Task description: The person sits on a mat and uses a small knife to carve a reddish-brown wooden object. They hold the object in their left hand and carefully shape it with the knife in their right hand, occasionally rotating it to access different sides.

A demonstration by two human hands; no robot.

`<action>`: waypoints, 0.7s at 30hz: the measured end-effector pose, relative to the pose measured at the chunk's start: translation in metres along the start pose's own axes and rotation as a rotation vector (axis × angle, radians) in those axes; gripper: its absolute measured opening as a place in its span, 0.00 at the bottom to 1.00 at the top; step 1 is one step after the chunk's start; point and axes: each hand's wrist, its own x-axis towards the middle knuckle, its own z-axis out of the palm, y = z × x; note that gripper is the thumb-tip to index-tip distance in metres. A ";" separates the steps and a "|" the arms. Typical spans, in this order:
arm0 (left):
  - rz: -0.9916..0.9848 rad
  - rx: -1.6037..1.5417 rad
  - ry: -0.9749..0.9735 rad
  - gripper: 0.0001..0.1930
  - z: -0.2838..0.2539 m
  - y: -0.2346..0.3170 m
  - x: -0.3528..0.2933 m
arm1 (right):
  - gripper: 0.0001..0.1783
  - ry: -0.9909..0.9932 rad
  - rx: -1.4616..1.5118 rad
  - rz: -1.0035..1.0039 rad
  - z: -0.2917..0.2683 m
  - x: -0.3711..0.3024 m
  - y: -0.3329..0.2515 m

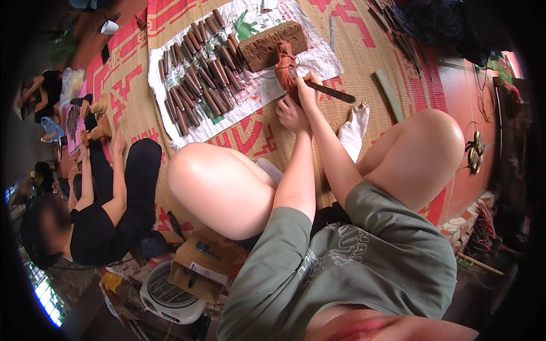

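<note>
Grey-green cloth covers the seated person's torso in a loose shirt (341,278), with both bare knees bent wide beyond it. Low on the left, close by, a cardboard box (196,256) stands beside a round-grilled white appliance (170,304). Between the knees, a foot in a pale sock (354,128) rests on a straw-coloured mat (364,74) patterned in red.

Past the knees, the two hands work close together. The left hand (292,115) is wrapped around the lower end of a reddish-brown carved figure (286,62), its fingers curled in. The right hand (309,91) grasps a dark flat bar (335,92) just beside the figure, the rounded end pointing off to the right. The figure tilts up and away from the hands, its top in front of a rough brown block (273,45).

That block sits on a white sheet (196,135), where rows of wooden-handled tools (196,74) lie to the left. Over to the right, a pale green strip (388,95) lies on the mat. Farther left, a co-worker (102,227) in black sits with hands near a tan carved piece (101,128).
</note>
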 end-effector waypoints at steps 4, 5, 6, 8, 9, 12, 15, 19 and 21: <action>-0.012 0.053 -0.046 0.07 -0.002 0.003 0.002 | 0.13 -0.007 -0.038 -0.049 -0.004 -0.001 0.005; -0.009 0.040 -0.031 0.07 -0.002 0.003 0.000 | 0.13 -0.005 -0.059 -0.061 -0.006 -0.002 0.006; -0.007 0.030 -0.009 0.07 -0.001 0.001 0.000 | 0.13 0.000 -0.018 -0.017 -0.005 -0.003 0.002; -0.001 0.013 0.000 0.07 0.003 -0.002 0.002 | 0.13 0.004 -0.019 -0.040 0.001 -0.001 -0.004; 0.003 0.005 -0.022 0.07 0.003 -0.001 0.000 | 0.13 0.009 -0.029 -0.047 -0.001 -0.001 -0.003; 0.003 0.011 -0.025 0.07 0.002 -0.001 -0.001 | 0.13 0.011 -0.058 -0.113 -0.004 -0.001 -0.001; 0.003 0.004 0.003 0.07 -0.001 0.000 -0.001 | 0.12 0.034 -0.064 -0.009 -0.006 -0.003 0.000; 0.004 -0.023 -0.060 0.07 -0.007 0.004 0.002 | 0.13 -0.028 -0.065 -0.012 -0.004 0.001 -0.005; -0.008 0.006 -0.033 0.07 -0.004 0.000 0.000 | 0.12 0.035 -0.100 -0.062 -0.006 -0.002 0.006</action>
